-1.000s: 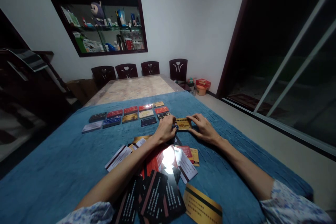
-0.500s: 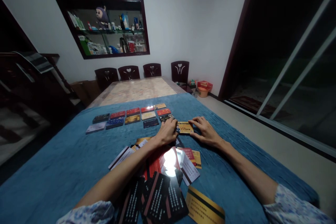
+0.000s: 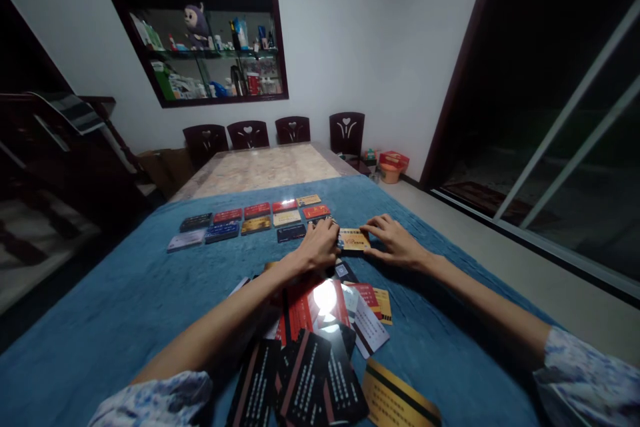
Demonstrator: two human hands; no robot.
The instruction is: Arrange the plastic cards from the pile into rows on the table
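Note:
Between my two hands is a gold VIP card (image 3: pixel 354 240), its printed face up and a thick dark edge below it, perhaps from more cards underneath. My left hand (image 3: pixel 320 245) is closed at its left end, with the fingertips partly hidden. On the right end, my right hand (image 3: pixel 396 242) grips it between thumb and fingers. Just beyond my left hand lies a black card (image 3: pixel 316 212), partly covered by that hand. Under and beside my left forearm spreads a loose heap of cards, with red cards (image 3: pixel 305 313), a white card (image 3: pixel 371 327) and black cards (image 3: pixel 307 377).
Farther off, several card piles stand in rows on the blue cloth (image 3: pixel 125 293), among them a blue pile (image 3: pixel 222 231) and a dark pile (image 3: pixel 291 233). A gold card (image 3: pixel 397 397) lies near the front edge. Chairs (image 3: pixel 347 133) stand around the table's far end.
The view has shifted slightly, so the table sits a little farther right. Both hands keep hold of the gold VIP card, which now looks flatter to me.

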